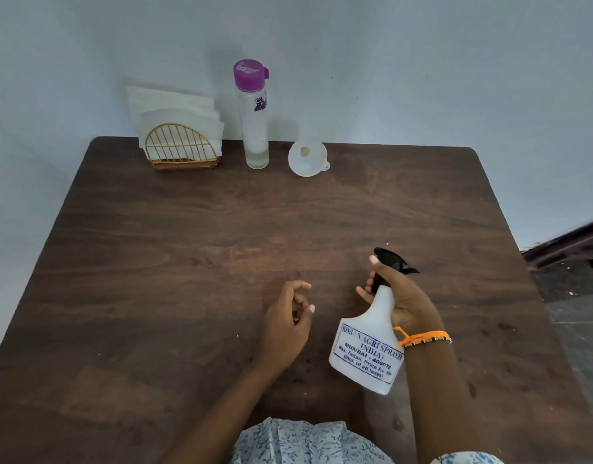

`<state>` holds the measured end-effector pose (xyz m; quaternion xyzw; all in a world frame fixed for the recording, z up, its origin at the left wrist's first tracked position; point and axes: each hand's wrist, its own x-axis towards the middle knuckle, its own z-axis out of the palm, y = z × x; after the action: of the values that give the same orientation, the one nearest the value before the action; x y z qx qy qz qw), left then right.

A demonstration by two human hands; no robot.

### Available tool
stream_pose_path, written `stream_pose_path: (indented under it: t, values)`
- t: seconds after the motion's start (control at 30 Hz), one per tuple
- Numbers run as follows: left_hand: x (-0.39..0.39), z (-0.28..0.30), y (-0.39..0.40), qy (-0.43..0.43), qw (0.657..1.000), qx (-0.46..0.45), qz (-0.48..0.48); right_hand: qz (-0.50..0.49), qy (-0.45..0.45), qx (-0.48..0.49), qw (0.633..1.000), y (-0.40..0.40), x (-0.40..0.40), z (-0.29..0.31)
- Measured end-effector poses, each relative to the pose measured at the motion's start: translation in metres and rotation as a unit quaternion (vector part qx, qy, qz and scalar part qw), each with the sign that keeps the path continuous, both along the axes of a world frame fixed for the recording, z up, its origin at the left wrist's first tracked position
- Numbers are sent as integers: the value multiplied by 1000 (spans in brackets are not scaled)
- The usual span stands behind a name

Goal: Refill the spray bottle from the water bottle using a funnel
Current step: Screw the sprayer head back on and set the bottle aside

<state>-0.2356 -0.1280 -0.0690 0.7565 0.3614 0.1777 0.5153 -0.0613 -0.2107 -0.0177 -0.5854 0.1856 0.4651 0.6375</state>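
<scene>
In the right hand (404,298) the spray bottle (368,346) is gripped by its neck, tilted. Beside it the left hand (286,318) is held loosely curled, empty. Well beyond both, water bottle (253,125) and funnel (306,159) are stood.

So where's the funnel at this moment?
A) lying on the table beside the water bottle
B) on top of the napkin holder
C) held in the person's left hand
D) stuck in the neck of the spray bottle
A: the white funnel lies on the table at its far edge, just right of the purple-capped water bottle, and neither hand touches it.
</scene>
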Motion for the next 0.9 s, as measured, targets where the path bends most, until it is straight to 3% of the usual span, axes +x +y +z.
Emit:
stream_pose_path:
  t: [0.17,0.33,0.47,0.6,0.7,0.9]
  values:
    - [0,1,0,1,1000,-1,-2,27,48,55,997,-4,-2,3]
    - [0,3,1,3,1000,1,-5,179,-65,2,982,9,-20,1]
    - [-2,3,1,-3,1000,1,-4,285,-85,-27,954,4,-26,4]
    - [-2,1,-1,-1,1000,-5,-4,192,-125,-37,973,3,-15,4]
    - [0,2,-1,-3,1000,-8,-9,201,-63,9,977,3,-16,8]
    - [2,2,-1,7,999,-21,-24,95,-21,1,995,-1,-15,4]
